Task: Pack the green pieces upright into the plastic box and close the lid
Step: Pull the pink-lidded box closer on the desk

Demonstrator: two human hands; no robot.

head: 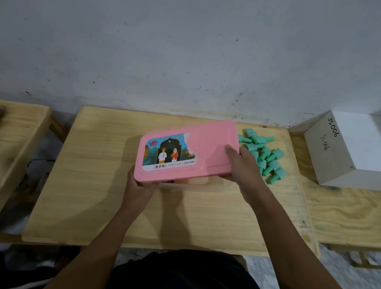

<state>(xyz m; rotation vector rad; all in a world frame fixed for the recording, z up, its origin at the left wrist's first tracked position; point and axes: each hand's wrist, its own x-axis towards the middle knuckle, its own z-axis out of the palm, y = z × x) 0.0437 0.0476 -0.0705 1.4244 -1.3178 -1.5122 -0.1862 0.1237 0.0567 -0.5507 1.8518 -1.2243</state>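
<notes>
While in hands (243, 171), lid (199, 143) aslant

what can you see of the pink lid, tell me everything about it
The pink lid is a glossy plastic rectangle with rounded corners and a raised border. A colourful sticker with two figures, an arch and a barcode covers its left part, and the sticker's right edge is torn. The lid lies tilted over the pale box, seemingly not pressed shut. The left hand grips its near left corner; the right hand holds its right end, thumb on top.
</notes>
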